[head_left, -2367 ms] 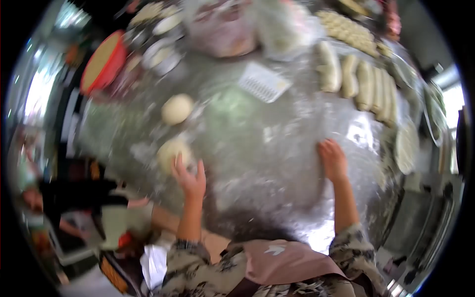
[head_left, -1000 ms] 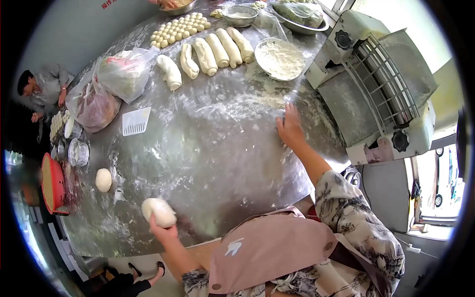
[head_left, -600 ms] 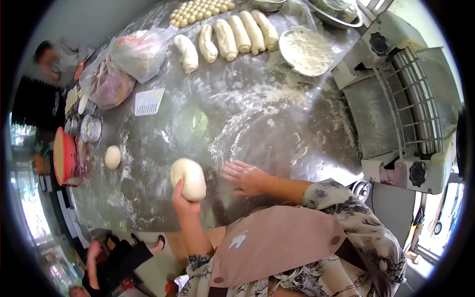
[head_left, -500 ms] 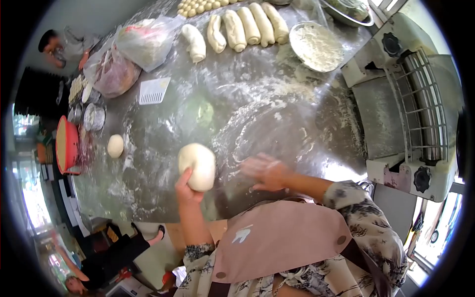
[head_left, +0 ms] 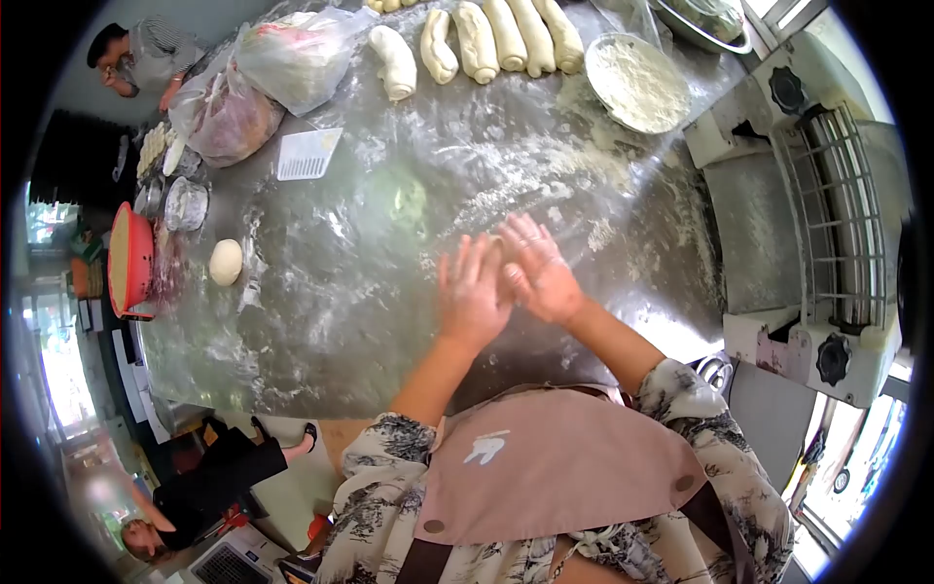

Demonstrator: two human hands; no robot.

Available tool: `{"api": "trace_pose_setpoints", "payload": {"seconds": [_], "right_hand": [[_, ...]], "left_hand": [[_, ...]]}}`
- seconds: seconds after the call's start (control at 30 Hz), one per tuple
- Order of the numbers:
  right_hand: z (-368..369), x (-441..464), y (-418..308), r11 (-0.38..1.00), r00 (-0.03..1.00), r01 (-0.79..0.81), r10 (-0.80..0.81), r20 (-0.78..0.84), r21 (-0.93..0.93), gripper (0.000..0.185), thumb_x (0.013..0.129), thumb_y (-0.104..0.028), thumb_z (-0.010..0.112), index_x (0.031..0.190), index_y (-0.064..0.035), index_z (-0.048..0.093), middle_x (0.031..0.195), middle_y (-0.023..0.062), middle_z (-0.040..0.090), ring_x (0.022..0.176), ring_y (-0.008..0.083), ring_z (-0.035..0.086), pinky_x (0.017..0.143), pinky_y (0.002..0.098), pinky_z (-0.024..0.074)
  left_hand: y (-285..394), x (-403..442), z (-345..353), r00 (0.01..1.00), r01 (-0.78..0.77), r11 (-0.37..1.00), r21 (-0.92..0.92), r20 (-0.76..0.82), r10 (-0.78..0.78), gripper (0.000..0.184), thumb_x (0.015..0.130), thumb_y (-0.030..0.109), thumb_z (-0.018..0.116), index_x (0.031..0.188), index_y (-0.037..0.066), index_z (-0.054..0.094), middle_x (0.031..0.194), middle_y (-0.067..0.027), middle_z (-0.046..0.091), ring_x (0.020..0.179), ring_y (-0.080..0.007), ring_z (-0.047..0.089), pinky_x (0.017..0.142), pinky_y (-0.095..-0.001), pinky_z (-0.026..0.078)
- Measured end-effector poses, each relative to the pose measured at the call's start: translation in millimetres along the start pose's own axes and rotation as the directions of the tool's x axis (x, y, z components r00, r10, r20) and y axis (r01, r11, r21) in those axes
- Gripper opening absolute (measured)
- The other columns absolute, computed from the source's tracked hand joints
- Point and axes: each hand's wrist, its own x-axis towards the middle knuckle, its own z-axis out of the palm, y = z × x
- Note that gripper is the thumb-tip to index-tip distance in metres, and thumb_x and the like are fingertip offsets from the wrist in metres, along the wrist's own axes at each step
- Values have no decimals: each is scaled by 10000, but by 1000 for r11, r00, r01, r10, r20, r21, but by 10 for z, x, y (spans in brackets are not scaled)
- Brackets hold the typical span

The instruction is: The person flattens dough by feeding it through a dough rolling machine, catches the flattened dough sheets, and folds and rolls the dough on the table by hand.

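My left hand (head_left: 477, 294) and my right hand (head_left: 542, 270) are side by side over the floured metal table (head_left: 341, 321), palms down with fingers stretched out. Their inner edges touch or overlap. The large dough ball seen earlier does not show; whatever lies under the palms is hidden. Loose flour (head_left: 525, 190) is spread just beyond my fingertips. A small round dough ball (head_left: 226, 262) sits apart on the left of the table. Farther back lies a white slotted scraper (head_left: 308, 154).
Several dough rolls (head_left: 478, 44) lie at the back beside a bowl of flour (head_left: 637, 83). Plastic bags (head_left: 300, 58) and a red basin (head_left: 142, 258) occupy the left side. A roller machine (head_left: 844, 214) stands right. One person (head_left: 156, 58) is at far left, another (head_left: 214, 477) lower left.
My left hand has moved right and forward to meet my right hand, which has moved slightly forward. The large dough ball, earlier in my left hand, is out of sight.
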Motion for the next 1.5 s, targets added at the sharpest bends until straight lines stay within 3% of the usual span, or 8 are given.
{"api": "trace_pose_setpoints", "payload": {"seconds": [0.23, 0.67, 0.77, 1.0, 1.17, 1.27, 1.37, 1.5], "right_hand": [[443, 121, -162, 989, 991, 137, -137, -3, -53, 560, 893, -394, 484, 1314, -25, 464, 1353, 194, 466, 1276, 423, 406, 1080, 553, 258], [643, 1248, 492, 991, 989, -136, 136, 51, 9, 648, 866, -429, 558, 1382, -68, 407, 1439, 182, 391, 1334, 353, 363, 1107, 454, 268], [614, 912, 727, 916, 911, -398, 401, -100, 47, 720, 793, -385, 693, 1337, 14, 444, 1372, 232, 450, 1280, 314, 441, 1060, 391, 355], [344, 834, 536, 792, 786, -600, 558, 266, 112, 646, 620, -422, 832, 1057, 22, 662, 951, 181, 701, 879, 281, 689, 758, 373, 534], [392, 553, 80, 713, 846, -516, 511, 150, 475, 542, 644, -326, 818, 1024, 24, 653, 872, 161, 703, 818, 267, 690, 721, 386, 532], [338, 515, -169, 951, 951, -309, 309, -11, -5, 443, 678, -271, 772, 980, 19, 628, 858, 220, 679, 807, 353, 674, 701, 407, 527], [265, 445, -840, 984, 992, -109, 97, -85, -140, 371, 698, -262, 745, 930, -5, 612, 856, 252, 645, 822, 414, 636, 674, 456, 514], [171, 267, -1190, 998, 998, 57, -56, 37, -36, 445, 682, -286, 784, 1010, -34, 621, 954, 206, 650, 801, 387, 642, 709, 423, 527]], "left_hand": [[-219, -67, 213, 993, -30, 999, -34, 117, 34, 555, 794, 345, 573, 1291, 102, 527, 1336, -101, 504, 1277, -297, 403, 1064, -534, 281], [-573, 916, 161, 882, 88, 990, 113, 452, -130, 953, 723, 678, 602, 1475, 176, 302, 1517, -142, 266, 1425, -358, 173, 1120, -572, 157], [-553, 480, 244, 984, 143, 982, -126, 129, -127, 937, 768, 632, 598, 1474, 98, 289, 1501, -167, 297, 1413, -379, 209, 1123, -554, 163], [-271, -201, 470, 960, 267, 923, -276, -10, -281, 866, 874, 512, 557, 1444, -56, 239, 1495, -289, 233, 1413, -405, 198, 1129, -530, 168], [-264, -218, 494, 844, 428, 475, -769, 152, -514, 752, 972, 475, 407, 1471, -32, 165, 1525, -269, 164, 1430, -388, 134, 1154, -411, 163], [-291, -53, 491, 717, 436, 111, -893, 270, -643, 770, 973, 598, 265, 1472, 12, 229, 1508, -182, 287, 1403, -312, 261, 1134, -371, 230], [-275, -66, -89, 774, 298, -640, -708, 572, -272, 778, 948, 656, 232, 1405, 43, 372, 1405, -129, 454, 1278, -273, 455, 1073, -385, 345], [-283, -242, -385, 821, 218, -788, -575, 545, -170, 761, 933, 682, 225, 1346, 85, 454, 1307, -91, 547, 1197, -235, 527, 982, -395, 442]]}}
